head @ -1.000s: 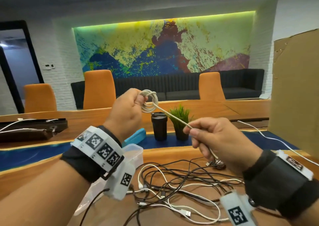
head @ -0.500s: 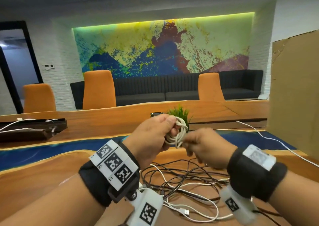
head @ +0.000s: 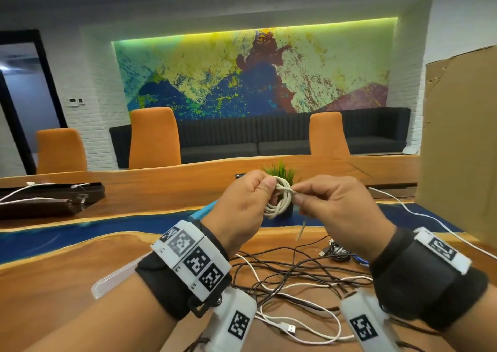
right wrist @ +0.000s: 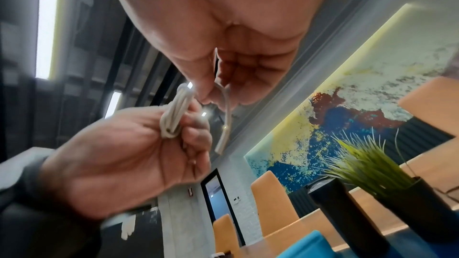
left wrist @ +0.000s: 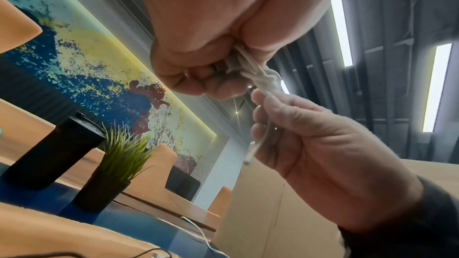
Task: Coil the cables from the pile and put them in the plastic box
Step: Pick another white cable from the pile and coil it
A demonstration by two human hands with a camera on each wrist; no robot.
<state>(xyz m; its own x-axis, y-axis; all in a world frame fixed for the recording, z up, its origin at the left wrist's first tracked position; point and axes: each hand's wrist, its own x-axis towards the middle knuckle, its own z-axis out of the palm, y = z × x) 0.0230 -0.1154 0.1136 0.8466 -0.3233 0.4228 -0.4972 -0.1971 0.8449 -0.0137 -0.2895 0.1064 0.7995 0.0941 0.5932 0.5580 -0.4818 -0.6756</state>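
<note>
A small coil of white cable (head: 279, 203) is held up above the table between both hands. My left hand (head: 265, 191) grips the coil in curled fingers. My right hand (head: 298, 194) pinches the cable's loose end right beside the coil, and a short tail with the plug (head: 301, 230) hangs below it. The right wrist view shows the coil (right wrist: 174, 117) in the left hand and the tail (right wrist: 224, 125) under my right fingertips. A pile of tangled black and white cables (head: 295, 279) lies on the wooden table. The clear plastic box (head: 113, 280) sits at the left, mostly hidden by my left forearm.
A potted grass plant (head: 279, 170) and a black tumbler (left wrist: 49, 156) stand just behind the hands. A tall cardboard sheet (head: 460, 149) blocks the right side. A white cable (head: 419, 214) trails past it. Black cases (head: 48, 198) lie far left.
Both hands have come down and toward each other. The long straight stretch of cable between them is gone; the right hand now sits against the coil with only a short tail left.
</note>
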